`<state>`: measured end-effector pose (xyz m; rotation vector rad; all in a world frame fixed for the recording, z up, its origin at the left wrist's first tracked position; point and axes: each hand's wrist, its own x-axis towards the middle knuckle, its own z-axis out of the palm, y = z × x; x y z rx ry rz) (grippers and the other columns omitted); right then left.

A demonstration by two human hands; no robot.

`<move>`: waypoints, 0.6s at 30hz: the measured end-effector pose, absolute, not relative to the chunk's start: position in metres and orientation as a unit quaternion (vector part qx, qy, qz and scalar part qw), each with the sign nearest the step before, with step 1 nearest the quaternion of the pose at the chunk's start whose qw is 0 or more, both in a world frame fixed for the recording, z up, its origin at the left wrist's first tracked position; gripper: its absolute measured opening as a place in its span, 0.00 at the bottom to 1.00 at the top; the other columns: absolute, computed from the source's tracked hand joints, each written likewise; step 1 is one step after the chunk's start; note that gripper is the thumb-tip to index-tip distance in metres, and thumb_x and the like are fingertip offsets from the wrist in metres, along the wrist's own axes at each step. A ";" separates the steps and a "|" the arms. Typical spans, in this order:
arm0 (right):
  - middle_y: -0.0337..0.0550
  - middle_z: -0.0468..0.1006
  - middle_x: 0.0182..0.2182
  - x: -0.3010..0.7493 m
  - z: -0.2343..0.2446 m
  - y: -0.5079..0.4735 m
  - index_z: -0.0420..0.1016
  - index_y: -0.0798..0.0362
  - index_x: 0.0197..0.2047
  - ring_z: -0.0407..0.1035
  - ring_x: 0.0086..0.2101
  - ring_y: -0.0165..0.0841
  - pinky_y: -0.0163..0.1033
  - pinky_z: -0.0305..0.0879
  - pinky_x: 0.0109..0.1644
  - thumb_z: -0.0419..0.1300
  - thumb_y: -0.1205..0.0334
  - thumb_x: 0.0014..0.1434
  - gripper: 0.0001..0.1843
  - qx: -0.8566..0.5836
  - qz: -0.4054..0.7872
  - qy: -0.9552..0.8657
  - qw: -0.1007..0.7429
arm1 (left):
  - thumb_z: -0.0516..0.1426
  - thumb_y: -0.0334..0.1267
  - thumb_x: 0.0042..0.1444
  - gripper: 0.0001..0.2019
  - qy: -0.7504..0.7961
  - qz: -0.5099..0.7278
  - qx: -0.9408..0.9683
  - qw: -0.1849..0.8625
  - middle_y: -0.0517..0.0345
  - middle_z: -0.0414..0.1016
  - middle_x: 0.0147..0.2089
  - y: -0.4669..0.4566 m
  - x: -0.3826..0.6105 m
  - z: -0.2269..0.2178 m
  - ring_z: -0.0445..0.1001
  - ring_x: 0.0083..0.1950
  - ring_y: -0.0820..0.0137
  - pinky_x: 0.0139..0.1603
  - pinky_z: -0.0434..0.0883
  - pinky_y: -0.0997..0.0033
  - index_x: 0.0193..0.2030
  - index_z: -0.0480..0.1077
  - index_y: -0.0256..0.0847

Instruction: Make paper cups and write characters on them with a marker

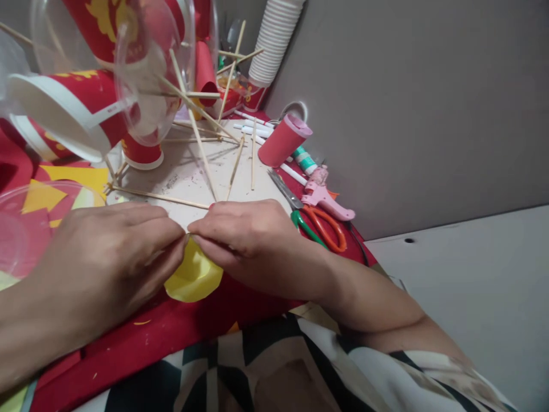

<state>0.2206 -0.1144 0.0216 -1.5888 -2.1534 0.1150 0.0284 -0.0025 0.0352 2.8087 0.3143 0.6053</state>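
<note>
A small piece of yellow paper (195,274) with curved edges hangs between my two hands, low over the red table covering. My left hand (120,246) is closed, thumb and fingers pinching the paper's upper edge from the left. Meeting it fingertip to fingertip, my right hand (253,234) pinches the same edge from the right. The fingers hide the top of the paper. Just beyond my hands, thin wooden sticks (167,197) joined into a frame stand on a white board (180,177).
Red paper cups (81,109) and clear plastic discs rise at the left. Scissors (328,229) with orange and green handles, a pink glue gun (326,200) and a red paper roll (283,140) lie at the right. Stacked white cups (277,43) lean by the grey wall.
</note>
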 end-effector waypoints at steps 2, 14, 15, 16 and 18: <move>0.38 0.84 0.35 0.221 0.019 -0.115 0.80 0.53 0.37 0.76 0.36 0.30 0.36 0.60 0.35 0.54 0.65 0.71 0.14 -0.568 0.032 -0.786 0.243 | 0.52 0.36 0.66 0.17 0.085 0.199 0.973 0.085 0.59 0.69 0.23 -0.004 0.031 0.037 0.66 0.24 0.73 0.25 0.59 0.69 0.26 0.71 0.39; 0.39 0.84 0.32 0.220 0.018 -0.112 0.82 0.53 0.38 0.77 0.32 0.30 0.35 0.63 0.33 0.58 0.65 0.69 0.11 -0.567 0.012 -0.774 0.280 | 0.52 0.35 0.65 0.14 0.112 0.147 0.977 0.104 0.56 0.76 0.28 -0.003 0.034 0.037 0.73 0.29 0.69 0.31 0.65 0.69 0.32 0.76 0.38; 0.39 0.84 0.33 0.221 0.018 -0.112 0.82 0.52 0.39 0.78 0.32 0.30 0.34 0.64 0.34 0.58 0.65 0.69 0.11 -0.566 0.014 -0.775 0.281 | 0.52 0.36 0.65 0.14 0.116 0.150 0.975 0.113 0.56 0.76 0.28 -0.003 0.035 0.037 0.73 0.29 0.70 0.31 0.65 0.69 0.32 0.76 0.37; 0.39 0.85 0.33 0.221 0.019 -0.112 0.83 0.52 0.39 0.78 0.33 0.30 0.34 0.65 0.34 0.58 0.65 0.69 0.11 -0.562 0.016 -0.776 0.285 | 0.53 0.36 0.65 0.14 0.123 0.153 0.972 0.127 0.57 0.76 0.28 -0.003 0.035 0.038 0.72 0.29 0.70 0.31 0.65 0.70 0.31 0.77 0.37; 0.39 0.85 0.33 0.223 0.021 -0.112 0.83 0.53 0.39 0.78 0.32 0.30 0.34 0.67 0.34 0.58 0.66 0.68 0.11 -0.558 0.025 -0.769 0.310 | 0.55 0.38 0.65 0.14 0.136 0.169 0.960 0.178 0.59 0.76 0.26 -0.002 0.036 0.040 0.72 0.27 0.73 0.30 0.65 0.72 0.30 0.77 0.38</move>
